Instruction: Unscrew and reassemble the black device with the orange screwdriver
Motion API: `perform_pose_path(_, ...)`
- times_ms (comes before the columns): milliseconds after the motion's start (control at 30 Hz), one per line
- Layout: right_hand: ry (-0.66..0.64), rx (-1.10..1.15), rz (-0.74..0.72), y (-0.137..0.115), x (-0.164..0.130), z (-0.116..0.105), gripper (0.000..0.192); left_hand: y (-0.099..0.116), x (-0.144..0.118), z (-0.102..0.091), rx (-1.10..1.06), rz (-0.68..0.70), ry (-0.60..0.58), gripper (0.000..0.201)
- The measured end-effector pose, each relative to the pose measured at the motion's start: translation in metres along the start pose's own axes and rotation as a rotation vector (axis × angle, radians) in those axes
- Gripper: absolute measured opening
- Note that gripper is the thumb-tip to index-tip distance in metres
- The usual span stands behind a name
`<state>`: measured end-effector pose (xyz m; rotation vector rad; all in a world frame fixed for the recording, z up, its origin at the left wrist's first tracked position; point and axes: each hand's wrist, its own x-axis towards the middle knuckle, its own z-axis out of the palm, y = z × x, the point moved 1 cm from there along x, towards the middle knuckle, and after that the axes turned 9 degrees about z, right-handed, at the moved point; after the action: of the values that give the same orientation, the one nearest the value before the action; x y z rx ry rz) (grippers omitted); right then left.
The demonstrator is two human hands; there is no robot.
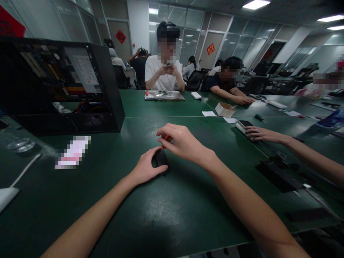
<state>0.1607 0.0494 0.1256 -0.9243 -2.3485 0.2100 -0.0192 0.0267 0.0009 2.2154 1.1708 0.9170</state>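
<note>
On the green table, a small black box-like device [162,159] is gripped by my left hand [149,165], thumb on its near side and fingers around the far left side. Above it, my right hand [180,141] is closed around the red and black handle of a screwdriver [168,137]. The screwdriver points down to the device's far end; its tip is too small to make out. My right fingers hide part of the handle.
An open black computer case [107,89] stands at the left, near a pixelated paper [73,153]. Across the table [139,123], a person sits behind a flat panel [164,95]. A small box [225,110] lies right of it. Another person's hand [259,133] reaches in from the right.
</note>
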Motion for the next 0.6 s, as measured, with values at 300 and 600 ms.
perform_pose_path(300,0.051,-0.038,0.093,0.002,0.001,0.002,0.006,0.001,0.001,-0.001,0.024,0.008,-0.012,0.073)
perform_pose_path(600,0.116,-0.270,0.386,0.016,0.002,0.006,0.020,0.003,0.001,-0.002,0.000,0.010,-0.021,0.072)
